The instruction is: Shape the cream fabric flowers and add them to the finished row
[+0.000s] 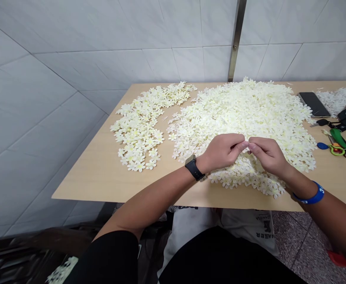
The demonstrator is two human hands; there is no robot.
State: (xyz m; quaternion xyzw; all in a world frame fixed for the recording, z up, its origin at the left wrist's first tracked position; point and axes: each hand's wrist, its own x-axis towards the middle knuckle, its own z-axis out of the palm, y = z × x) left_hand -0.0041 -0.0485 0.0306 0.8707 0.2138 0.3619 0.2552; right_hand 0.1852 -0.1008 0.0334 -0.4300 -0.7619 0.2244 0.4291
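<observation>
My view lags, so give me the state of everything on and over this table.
Left hand: fingertips pinched, contents hidden
Right hand: pinched, meeting the left
Large flower pile: loose, heaped
Smaller flower group: loose, spread out
Phone: lying flat, screen dark
Green key holder: lying down
Watch: fastened on left wrist
Blue wristband: worn, right arm

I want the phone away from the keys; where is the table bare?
Widest is the table at its left front corner, beside the smaller flower pile. A narrower strip runs between that and the larger pile. Crowded: the middle, and around the phone and keys.
</observation>
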